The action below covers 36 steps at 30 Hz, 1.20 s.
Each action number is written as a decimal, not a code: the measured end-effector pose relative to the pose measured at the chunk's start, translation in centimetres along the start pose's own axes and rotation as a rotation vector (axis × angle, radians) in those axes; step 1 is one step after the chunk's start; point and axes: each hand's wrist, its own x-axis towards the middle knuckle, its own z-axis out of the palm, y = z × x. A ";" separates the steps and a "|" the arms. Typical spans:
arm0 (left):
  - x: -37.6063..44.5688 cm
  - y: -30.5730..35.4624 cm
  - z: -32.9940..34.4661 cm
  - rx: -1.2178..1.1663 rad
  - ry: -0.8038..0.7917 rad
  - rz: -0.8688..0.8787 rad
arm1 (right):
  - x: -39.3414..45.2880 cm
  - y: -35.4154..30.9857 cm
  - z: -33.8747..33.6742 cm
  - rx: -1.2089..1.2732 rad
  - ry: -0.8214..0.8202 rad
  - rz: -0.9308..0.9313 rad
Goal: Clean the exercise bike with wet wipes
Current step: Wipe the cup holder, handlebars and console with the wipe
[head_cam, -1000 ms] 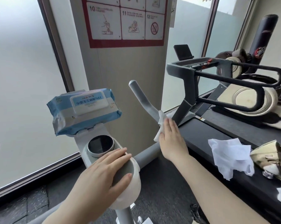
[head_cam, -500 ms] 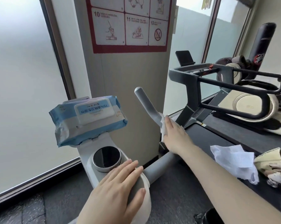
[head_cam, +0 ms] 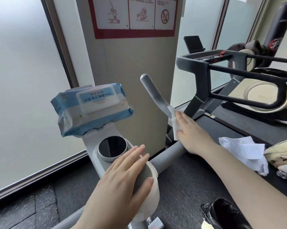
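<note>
The right hand point(head_cam: 191, 129) presses a white wet wipe point(head_cam: 175, 122) against the lower part of the grey handlebar point(head_cam: 153, 95) of the exercise bike point(head_cam: 96, 146), fingers straight and flat on the wipe. The left hand point(head_cam: 123, 179) rests with relaxed, straight fingers over the bike's rounded grey-and-white hub point(head_cam: 149, 180), gripping nothing. Just beyond the left fingertips sits a round black display point(head_cam: 112, 149), and above that a blue pack of wipes point(head_cam: 91, 107) lies on the bike's tray. To the right of the right forearm, a crumpled white wipe point(head_cam: 243, 152) lies on the treadmill point(head_cam: 222, 128).
</note>
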 end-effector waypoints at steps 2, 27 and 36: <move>0.4 -0.7 -1.0 -0.034 0.082 -0.086 | 1.3 0.0 -0.1 -0.014 -0.012 0.015; 0.4 -4.4 -1.5 -0.022 0.022 -0.558 | 0.3 0.1 0.2 -0.253 0.074 0.070; 0.3 -4.1 -2.0 -0.024 0.038 -0.525 | 7.5 -2.5 1.0 -0.201 0.129 0.053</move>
